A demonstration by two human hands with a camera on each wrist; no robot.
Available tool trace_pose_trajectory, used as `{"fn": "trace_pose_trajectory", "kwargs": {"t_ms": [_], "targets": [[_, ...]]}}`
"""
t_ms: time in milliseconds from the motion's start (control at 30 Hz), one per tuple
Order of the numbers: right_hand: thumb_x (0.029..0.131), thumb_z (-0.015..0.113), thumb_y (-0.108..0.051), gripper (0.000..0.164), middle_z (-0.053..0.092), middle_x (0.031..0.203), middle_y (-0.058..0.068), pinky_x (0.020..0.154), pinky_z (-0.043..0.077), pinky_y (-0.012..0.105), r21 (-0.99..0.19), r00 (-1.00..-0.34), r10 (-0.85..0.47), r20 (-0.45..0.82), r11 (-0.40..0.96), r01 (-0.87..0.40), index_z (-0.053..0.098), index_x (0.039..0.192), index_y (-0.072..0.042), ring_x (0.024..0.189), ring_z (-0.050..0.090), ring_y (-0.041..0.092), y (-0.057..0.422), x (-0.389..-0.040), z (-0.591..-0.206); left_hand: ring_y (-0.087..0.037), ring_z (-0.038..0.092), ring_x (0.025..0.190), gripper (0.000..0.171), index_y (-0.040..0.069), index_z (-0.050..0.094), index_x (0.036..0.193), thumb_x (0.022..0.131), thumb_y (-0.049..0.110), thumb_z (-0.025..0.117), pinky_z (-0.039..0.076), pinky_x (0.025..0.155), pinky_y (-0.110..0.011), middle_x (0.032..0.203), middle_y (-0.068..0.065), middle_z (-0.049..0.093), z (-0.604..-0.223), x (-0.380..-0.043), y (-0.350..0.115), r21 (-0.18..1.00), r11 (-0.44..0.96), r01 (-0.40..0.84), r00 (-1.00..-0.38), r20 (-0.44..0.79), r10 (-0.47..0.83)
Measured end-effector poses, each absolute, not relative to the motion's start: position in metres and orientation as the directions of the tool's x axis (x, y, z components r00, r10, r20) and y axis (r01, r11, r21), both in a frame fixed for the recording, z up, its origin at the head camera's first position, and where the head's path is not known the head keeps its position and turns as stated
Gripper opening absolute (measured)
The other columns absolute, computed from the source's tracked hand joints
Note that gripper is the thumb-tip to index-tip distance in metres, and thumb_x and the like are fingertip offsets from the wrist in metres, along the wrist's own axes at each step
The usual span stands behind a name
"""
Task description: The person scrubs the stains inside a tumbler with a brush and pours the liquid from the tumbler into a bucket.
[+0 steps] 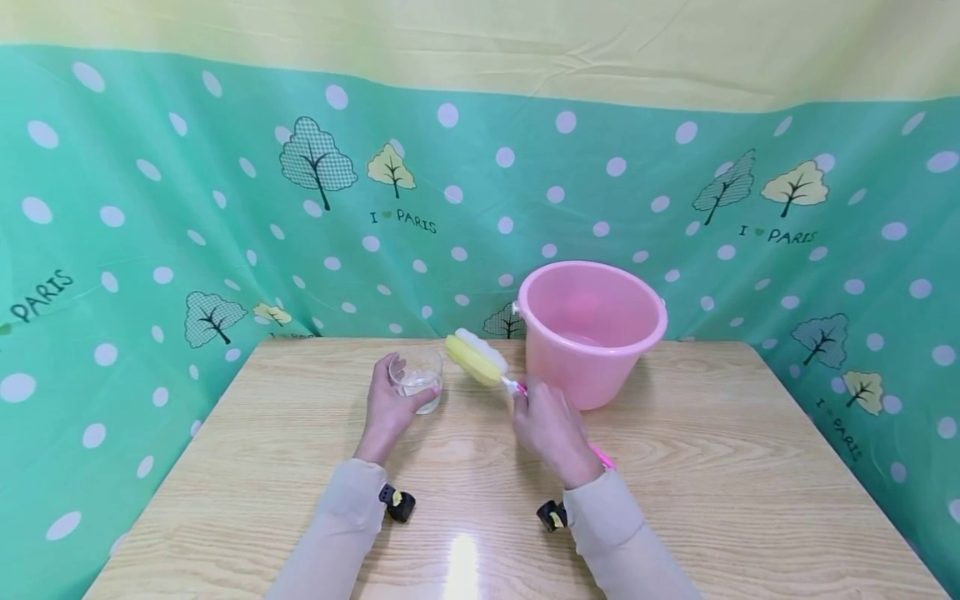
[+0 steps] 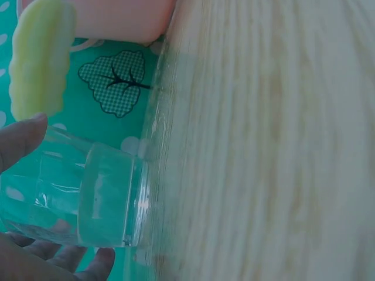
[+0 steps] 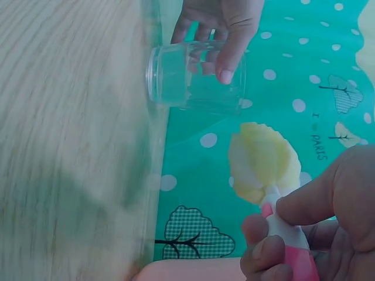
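Nearest to us, two pale sleeves (image 1: pixel 622 525) reach in over the wood-grained worktop (image 1: pixel 720 483), and a small black device (image 1: pixel 399 504) sits at each cuff. A bright streak of light reflects between the forearms.

Further on, we see the left hand (image 1: pixel 388 418) curled round a clear glass (image 1: pixel 420 377), its grip closed with the thumb on the near side and the fingers round the other. The glass stands upright on the worktop, left of centre; we cannot tell whether it holds any liquid.

To its right, the right hand (image 1: pixel 553 429) has its grip closed on the pink-and-white handle of a sponge brush (image 1: pixel 477 358), thumb and fingers pinching near the neck. The pink handle end shows beyond the wrist. We find the brush's yellow and white head raised above the worktop, pointing toward the glass, just beside it but apart.

Behind the right hand, a pink bucket (image 1: pixel 581 377) stands mouth up near the back edge. Beyond everything hangs a green dotted cloth (image 1: pixel 637 212) printed with trees and lettering, cream along its top.
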State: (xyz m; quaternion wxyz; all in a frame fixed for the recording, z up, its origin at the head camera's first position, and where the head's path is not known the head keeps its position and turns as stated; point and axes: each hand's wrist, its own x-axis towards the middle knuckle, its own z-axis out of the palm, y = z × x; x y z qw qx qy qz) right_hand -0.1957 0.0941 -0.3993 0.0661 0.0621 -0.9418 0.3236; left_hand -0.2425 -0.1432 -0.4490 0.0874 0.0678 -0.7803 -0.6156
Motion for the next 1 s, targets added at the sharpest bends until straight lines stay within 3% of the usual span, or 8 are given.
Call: {"fn": "trace_pose_trajectory", "kwargs": {"t_ms": [600, 1000], "targets": [[0.096, 0.056, -0.021, 0.015, 0.052, 0.063, -0.004, 0.038, 0.042, 0.028, -0.596, -0.969, -0.140, 0.206, 0.767, -0.237, 0.062, 0.105, -0.011, 0.045, 0.046, 0.012, 0.0866, -0.1879, -0.3950, -0.032, 0.033, 0.135, 0.099, 0.011, 0.026, 0.146, 0.067, 0.015, 0.086, 0.028, 0.112, -0.046, 0.146, -0.010, 0.039, -0.4510, -0.2425, -0.1440, 0.970, 0.244, -0.013, -0.978, 0.038, -0.204], [0.093, 0.060, -0.020, 0.013, 0.055, 0.068, -0.007, 0.039, 0.040, 0.025, -0.533, -0.940, -0.172, 0.293, 0.787, -0.311, 0.065, 0.102, -0.012, 0.046, 0.046, 0.008, 0.0850, -0.1876, -0.3976, -0.033, 0.035, 0.134, 0.099, 0.009, 0.026, 0.146, 0.067, 0.014, 0.086, 0.029, 0.111, -0.046, 0.145, -0.012, 0.040, -0.4511, -0.2418, -0.1450, 0.968, 0.252, 0.014, -0.979, 0.064, -0.192]]}}
